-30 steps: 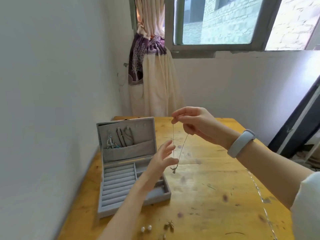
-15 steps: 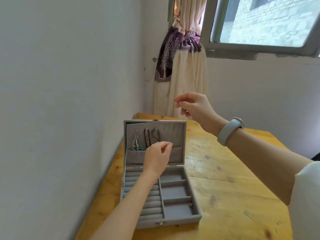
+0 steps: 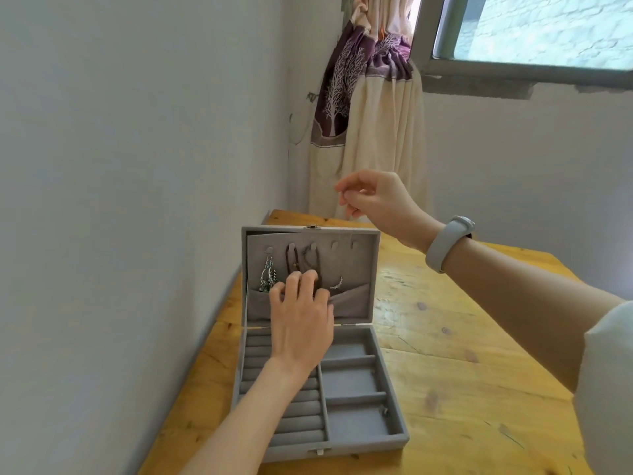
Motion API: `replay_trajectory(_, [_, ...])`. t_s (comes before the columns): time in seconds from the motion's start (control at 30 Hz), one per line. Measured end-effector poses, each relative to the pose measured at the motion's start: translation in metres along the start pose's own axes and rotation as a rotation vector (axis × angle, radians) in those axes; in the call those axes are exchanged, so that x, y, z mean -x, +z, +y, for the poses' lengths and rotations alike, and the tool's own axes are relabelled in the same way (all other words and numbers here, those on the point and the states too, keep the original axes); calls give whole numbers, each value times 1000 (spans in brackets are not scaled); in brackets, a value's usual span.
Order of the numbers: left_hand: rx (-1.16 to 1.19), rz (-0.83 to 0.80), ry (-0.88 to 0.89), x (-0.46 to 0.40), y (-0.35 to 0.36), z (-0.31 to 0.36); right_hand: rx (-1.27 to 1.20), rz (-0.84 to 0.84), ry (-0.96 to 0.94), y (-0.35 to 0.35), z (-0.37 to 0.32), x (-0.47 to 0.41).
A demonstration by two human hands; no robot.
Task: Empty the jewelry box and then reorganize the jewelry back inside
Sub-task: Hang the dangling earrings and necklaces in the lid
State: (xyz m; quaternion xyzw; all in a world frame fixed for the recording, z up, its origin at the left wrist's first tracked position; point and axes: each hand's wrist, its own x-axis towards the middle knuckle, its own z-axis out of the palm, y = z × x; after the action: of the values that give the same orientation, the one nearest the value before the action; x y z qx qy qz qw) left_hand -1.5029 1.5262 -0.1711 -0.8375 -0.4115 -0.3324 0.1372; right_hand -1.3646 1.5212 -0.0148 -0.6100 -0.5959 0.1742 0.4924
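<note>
With my right hand [image 3: 371, 197] pinching the fine chain's top and my left hand [image 3: 301, 317] tucking its end into the lid pocket [image 3: 349, 303], it may tangle with the hung necklaces [image 3: 301, 262].

The left hand [image 3: 301, 320] covers the middle of the jewelry box [image 3: 390, 416] lid pocket and the lower ends of the dark necklaces [image 3: 294, 258]. The chain pinched by the right hand [image 3: 373, 200] is too thin to trace. The desk [image 3: 462, 371] runs off the bottom edge.
</note>
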Motion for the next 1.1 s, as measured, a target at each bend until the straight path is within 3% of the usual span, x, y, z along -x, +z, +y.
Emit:
replay_trajectory(0.23, [52, -34, -9, 5, -8, -3, 372, -89, -123, 14, 33, 22])
replay_trajectory(0.37, [81, -64, -21, 8, -8, -3, 600, -24, -265, 23, 48, 26])
replay_trajectory(0.47, [84, -87, -22, 9, -7, -3, 778, 59, -478, 30, 56, 24])
replay_trajectory(0.67, [85, -99, 18, 9, -7, -5, 976, 197, -681, 32, 73, 18])
replay_trajectory(0.9, [74, -92, 48, 11, -5, -6, 1027, 275, -710, 28, 79, 15])
replay_trajectory(1.1, [66, -74, 41, 14, -4, -5, 971, 322, -609, 33, 89, 26])
